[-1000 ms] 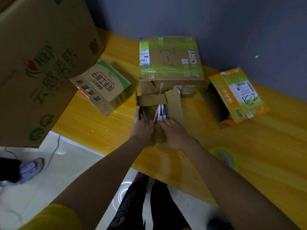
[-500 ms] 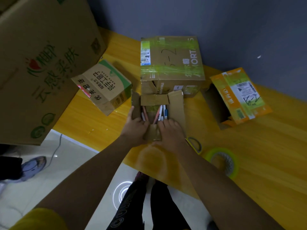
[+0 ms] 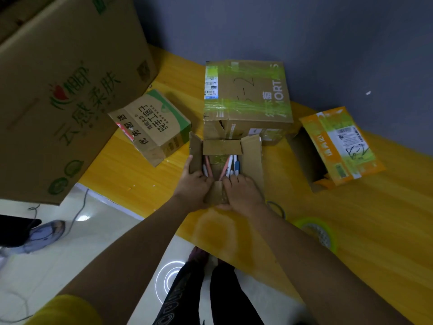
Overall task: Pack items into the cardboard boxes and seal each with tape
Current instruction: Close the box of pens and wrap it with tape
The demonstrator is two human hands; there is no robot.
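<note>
- Yellow table [image 3: 351,231] set against a grey wall [image 3: 328,43]; its near edge runs diagonally over a pale tiled floor [image 3: 70,254].
- Small open box [image 3: 251,158] at centre, just in front of a taped box [image 3: 246,95] wrapped in greenish tape; flaps stand up on its left, far and right sides.
- Pens [image 3: 230,165] lie inside the small open box, their near ends hidden under the fingers; their number cannot be counted.
- Left hand [image 3: 193,184] grips the left flap, thumb outside, fingers curled over its edge.
- Right hand [image 3: 243,191] lies on the near flap [image 3: 216,193], fingers bent over the box opening; whether they pinch anything cannot be told.
- Tape roll [image 3: 316,231], green, near right, partly covered by the right forearm; a thin dark ring [image 3: 278,207] beside the wrist is hard to identify.
- Orange box [image 3: 337,146] far right, lying on its side, interior dark.
- Printed box [image 3: 152,125] left of centre, tilted.
- Large carton [image 3: 58,90] at far left, cut off by the frame.
- Dark trousers [image 3: 199,289] below the table edge; a shoe [image 3: 46,231] on the floor at left, blurred.
</note>
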